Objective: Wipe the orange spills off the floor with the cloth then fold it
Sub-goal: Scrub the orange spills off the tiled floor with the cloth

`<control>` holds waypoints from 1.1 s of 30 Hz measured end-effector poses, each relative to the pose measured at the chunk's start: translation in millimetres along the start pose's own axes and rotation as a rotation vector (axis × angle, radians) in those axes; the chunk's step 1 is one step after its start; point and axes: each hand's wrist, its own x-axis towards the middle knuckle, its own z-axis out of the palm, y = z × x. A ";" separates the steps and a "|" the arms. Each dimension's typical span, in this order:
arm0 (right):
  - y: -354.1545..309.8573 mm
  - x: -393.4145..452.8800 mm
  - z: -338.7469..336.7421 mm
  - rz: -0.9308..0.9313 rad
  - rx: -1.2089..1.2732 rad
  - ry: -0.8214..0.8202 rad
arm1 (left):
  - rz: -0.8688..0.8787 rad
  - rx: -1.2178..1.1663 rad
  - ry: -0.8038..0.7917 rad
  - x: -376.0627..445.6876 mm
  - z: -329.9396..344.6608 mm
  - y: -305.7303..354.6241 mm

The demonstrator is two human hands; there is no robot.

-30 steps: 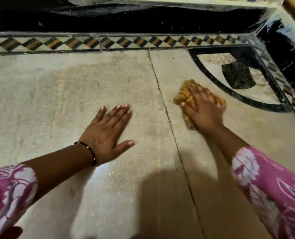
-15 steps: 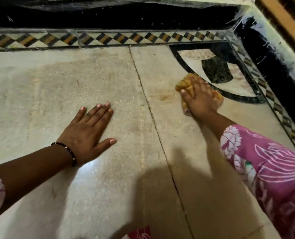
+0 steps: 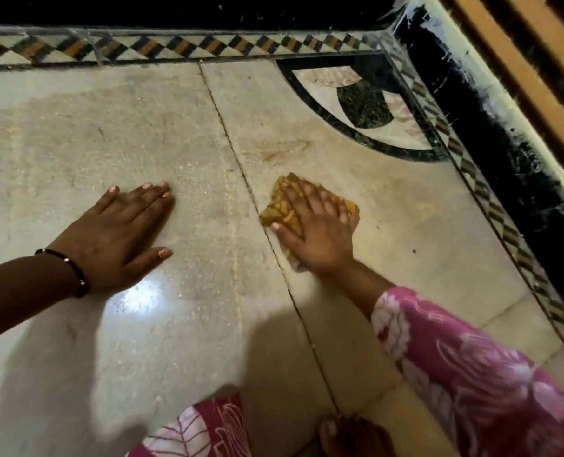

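Observation:
A bunched yellow-orange cloth point(image 3: 282, 206) lies on the pale marble floor point(image 3: 405, 232), just right of a dark floor joint. My right hand point(image 3: 316, 225) presses flat on the cloth with fingers spread, covering most of it. A faint orange smear point(image 3: 283, 151) stains the floor beyond the cloth. My left hand point(image 3: 122, 235) rests flat on the floor to the left, fingers straight, holding nothing; a dark bracelet circles its wrist.
A checkered border strip point(image 3: 208, 47) runs along the far edge, with a black band behind it. A black curved inlay point(image 3: 363, 107) fills the far right corner, and a black raised edge point(image 3: 491, 153) runs down the right. My foot point(image 3: 349, 437) shows at the bottom.
My right hand has dragged the cloth back toward me and left, away from the curved inlay, uncovering an orange smear. The left hand stays planted.

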 end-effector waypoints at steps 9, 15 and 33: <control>-24.3 -105.8 27.3 0.473 0.020 0.142 | 0.130 0.046 -0.078 -16.4 -1.7 11.5; -87.2 -19.4 14.6 -0.325 0.011 -0.048 | 0.058 0.055 -0.038 -25.9 -5.9 0.9; -174.0 -23.2 34.2 -0.655 0.143 -0.022 | -0.639 -0.405 0.404 -48.0 -23.2 -43.1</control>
